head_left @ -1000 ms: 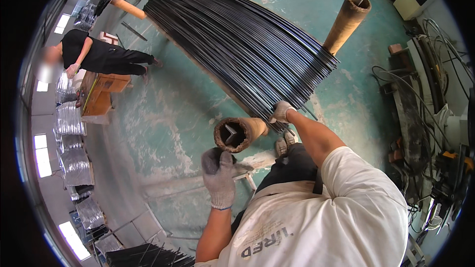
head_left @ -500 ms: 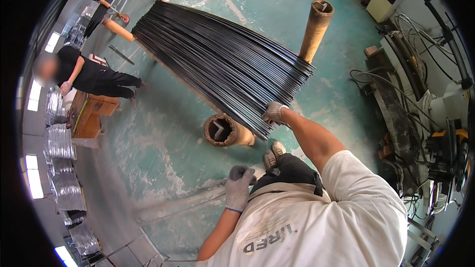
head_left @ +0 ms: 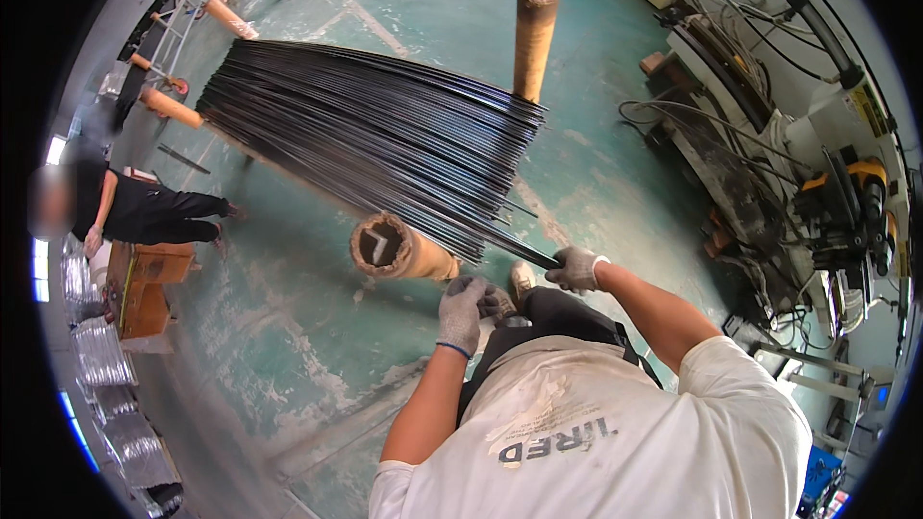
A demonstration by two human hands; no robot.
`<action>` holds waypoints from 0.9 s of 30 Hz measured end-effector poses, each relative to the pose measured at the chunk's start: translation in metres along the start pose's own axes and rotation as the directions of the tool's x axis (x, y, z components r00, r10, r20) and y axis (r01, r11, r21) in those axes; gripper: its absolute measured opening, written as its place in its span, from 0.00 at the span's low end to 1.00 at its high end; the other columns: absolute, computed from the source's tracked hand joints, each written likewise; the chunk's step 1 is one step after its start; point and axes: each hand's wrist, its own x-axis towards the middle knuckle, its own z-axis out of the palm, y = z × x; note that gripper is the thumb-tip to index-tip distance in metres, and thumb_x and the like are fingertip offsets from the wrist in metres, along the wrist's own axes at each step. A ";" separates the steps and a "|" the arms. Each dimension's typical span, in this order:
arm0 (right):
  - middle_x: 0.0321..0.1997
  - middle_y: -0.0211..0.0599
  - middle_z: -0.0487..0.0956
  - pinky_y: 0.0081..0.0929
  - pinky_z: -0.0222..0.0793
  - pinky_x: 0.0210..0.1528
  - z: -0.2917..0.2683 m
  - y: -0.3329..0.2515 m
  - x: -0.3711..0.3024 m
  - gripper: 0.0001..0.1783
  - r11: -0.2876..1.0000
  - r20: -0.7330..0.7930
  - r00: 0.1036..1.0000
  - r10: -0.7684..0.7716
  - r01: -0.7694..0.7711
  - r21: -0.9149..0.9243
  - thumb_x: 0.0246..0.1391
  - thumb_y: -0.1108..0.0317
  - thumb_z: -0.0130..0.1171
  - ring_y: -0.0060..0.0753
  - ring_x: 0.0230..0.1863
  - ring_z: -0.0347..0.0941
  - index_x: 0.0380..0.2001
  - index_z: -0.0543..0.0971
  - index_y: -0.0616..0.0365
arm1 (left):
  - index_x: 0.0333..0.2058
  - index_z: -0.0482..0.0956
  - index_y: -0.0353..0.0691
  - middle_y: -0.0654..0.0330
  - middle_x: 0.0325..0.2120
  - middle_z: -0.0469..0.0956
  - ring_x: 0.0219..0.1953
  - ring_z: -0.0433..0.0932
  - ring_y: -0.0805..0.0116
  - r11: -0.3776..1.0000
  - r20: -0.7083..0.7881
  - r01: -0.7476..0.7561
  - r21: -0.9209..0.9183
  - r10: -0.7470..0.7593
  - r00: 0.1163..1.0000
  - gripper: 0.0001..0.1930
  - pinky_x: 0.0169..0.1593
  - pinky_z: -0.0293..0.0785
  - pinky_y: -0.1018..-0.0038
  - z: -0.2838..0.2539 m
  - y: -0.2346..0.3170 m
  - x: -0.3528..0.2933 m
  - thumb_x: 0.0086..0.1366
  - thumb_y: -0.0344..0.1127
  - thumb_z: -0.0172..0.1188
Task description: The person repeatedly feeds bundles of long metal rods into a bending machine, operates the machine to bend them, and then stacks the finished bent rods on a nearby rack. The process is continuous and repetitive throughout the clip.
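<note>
A wide stack of long, thin black rods (head_left: 375, 125) rests on a rack with upright posts in brown tubes. My right hand (head_left: 575, 269), in a grey-white work glove, is closed round the near ends of a few black rods (head_left: 519, 248). Those ends stick out past the rest of the stack toward me. My left hand (head_left: 463, 312), gloved too, is beside the near brown tube (head_left: 386, 248), in front of my waist. Its fingers are loosely bent and apart, with nothing visible in them.
Another brown tube (head_left: 535, 38) stands at the stack's right corner. Machinery (head_left: 740, 125) with loose cables lines the right side. At the left, a person in dark clothes (head_left: 144, 207) stands by a wooden cabinet (head_left: 144, 288). Silvery wrapped bundles (head_left: 101, 356) lie along the left wall.
My right hand has drawn a few rods out of the stack toward me. My left hand has risen nearer to the brown tube. The view has shifted, so the stack appears farther left.
</note>
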 end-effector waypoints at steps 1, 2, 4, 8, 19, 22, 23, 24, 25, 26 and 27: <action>0.37 0.46 0.89 0.43 0.83 0.41 0.011 0.025 0.003 0.21 0.992 -0.122 0.991 -0.051 0.036 -0.121 0.68 0.52 0.70 0.43 0.37 0.87 0.46 0.86 0.62 | 0.50 0.77 0.36 0.53 0.38 0.84 0.33 0.83 0.62 1.000 -0.016 -0.011 0.025 0.011 1.000 0.12 0.39 0.82 0.63 -0.002 -0.010 0.008 0.78 0.38 0.64; 0.40 0.49 0.90 0.45 0.83 0.48 0.017 0.028 -0.002 0.22 0.969 -0.229 0.966 -0.120 0.063 -0.239 0.67 0.50 0.71 0.49 0.43 0.88 0.47 0.87 0.62 | 0.50 0.77 0.36 0.52 0.38 0.84 0.33 0.83 0.62 0.998 -0.039 -0.022 0.057 0.024 0.999 0.12 0.38 0.82 0.62 -0.001 -0.010 0.011 0.78 0.38 0.64; 0.48 0.55 0.89 0.48 0.80 0.58 0.007 0.030 0.005 0.23 0.961 -0.234 0.972 -0.018 -0.048 -0.272 0.65 0.49 0.71 0.58 0.54 0.86 0.50 0.87 0.58 | 0.50 0.77 0.36 0.52 0.38 0.84 0.31 0.83 0.62 0.999 -0.050 0.026 0.046 -0.024 0.998 0.12 0.38 0.82 0.63 0.004 -0.019 0.009 0.77 0.37 0.65; 0.50 0.56 0.89 0.53 0.81 0.56 -0.004 0.022 0.064 0.16 0.924 -0.363 0.928 -0.085 -0.062 -0.376 0.64 0.56 0.68 0.60 0.54 0.86 0.48 0.89 0.55 | 0.48 0.78 0.35 0.54 0.36 0.83 0.30 0.83 0.64 0.982 -0.128 0.118 0.145 -0.099 0.987 0.11 0.36 0.83 0.65 0.006 -0.028 -0.013 0.75 0.37 0.65; 0.55 0.58 0.88 0.51 0.81 0.60 -0.036 -0.005 0.218 0.20 0.969 -0.288 0.953 -0.098 0.025 -0.248 0.71 0.55 0.62 0.62 0.59 0.85 0.53 0.86 0.59 | 0.49 0.78 0.35 0.50 0.38 0.86 0.35 0.86 0.59 0.982 -0.260 0.119 0.148 -0.077 0.963 0.09 0.44 0.86 0.61 0.038 -0.061 -0.032 0.79 0.35 0.63; 0.58 0.56 0.88 0.49 0.81 0.62 -0.045 0.000 0.210 0.25 0.965 -0.203 0.969 -0.137 0.085 -0.247 0.72 0.48 0.61 0.60 0.60 0.85 0.56 0.87 0.58 | 0.50 0.78 0.35 0.51 0.37 0.86 0.36 0.86 0.59 0.975 -0.276 0.136 0.176 -0.084 0.957 0.10 0.43 0.86 0.61 0.073 -0.044 -0.026 0.79 0.35 0.62; 0.58 0.55 0.88 0.49 0.81 0.62 -0.051 -0.005 0.187 0.25 0.959 -0.187 0.971 -0.152 0.099 -0.264 0.72 0.48 0.60 0.59 0.61 0.85 0.55 0.89 0.56 | 0.50 0.79 0.35 0.53 0.37 0.85 0.36 0.85 0.60 0.975 -0.259 0.121 0.186 -0.070 0.963 0.11 0.43 0.84 0.62 0.079 -0.043 -0.024 0.79 0.38 0.62; 0.59 0.55 0.88 0.49 0.81 0.63 -0.058 -0.008 0.161 0.24 0.956 -0.177 0.971 -0.163 0.111 -0.272 0.72 0.49 0.59 0.58 0.61 0.85 0.54 0.90 0.55 | 0.49 0.79 0.35 0.54 0.37 0.85 0.36 0.84 0.60 0.976 -0.229 0.124 0.178 -0.081 0.970 0.12 0.43 0.83 0.62 0.080 -0.042 -0.016 0.80 0.39 0.61; 0.57 0.55 0.89 0.48 0.81 0.61 -0.066 0.000 0.133 0.25 0.957 -0.188 0.970 -0.155 0.100 -0.274 0.72 0.46 0.60 0.59 0.59 0.86 0.53 0.90 0.55 | 0.48 0.79 0.35 0.54 0.37 0.84 0.36 0.84 0.61 0.978 -0.188 0.125 0.168 -0.093 0.978 0.12 0.42 0.83 0.62 0.076 -0.043 -0.004 0.80 0.40 0.61; 0.55 0.54 0.89 0.50 0.81 0.60 -0.078 0.006 0.093 0.24 0.957 -0.158 0.981 -0.111 0.063 -0.284 0.72 0.47 0.60 0.59 0.57 0.86 0.52 0.90 0.56 | 0.48 0.79 0.35 0.55 0.37 0.84 0.36 0.84 0.61 0.979 -0.148 0.130 0.156 -0.107 0.983 0.12 0.42 0.82 0.61 0.074 -0.045 0.009 0.80 0.40 0.60; 0.53 0.54 0.89 0.51 0.81 0.59 -0.081 0.037 0.068 0.23 0.953 -0.190 0.977 -0.099 0.038 -0.299 0.72 0.48 0.60 0.60 0.56 0.86 0.52 0.89 0.56 | 0.45 0.80 0.36 0.56 0.36 0.83 0.35 0.83 0.61 0.982 -0.112 0.133 0.136 -0.118 0.987 0.14 0.43 0.82 0.60 0.079 -0.042 0.026 0.81 0.43 0.60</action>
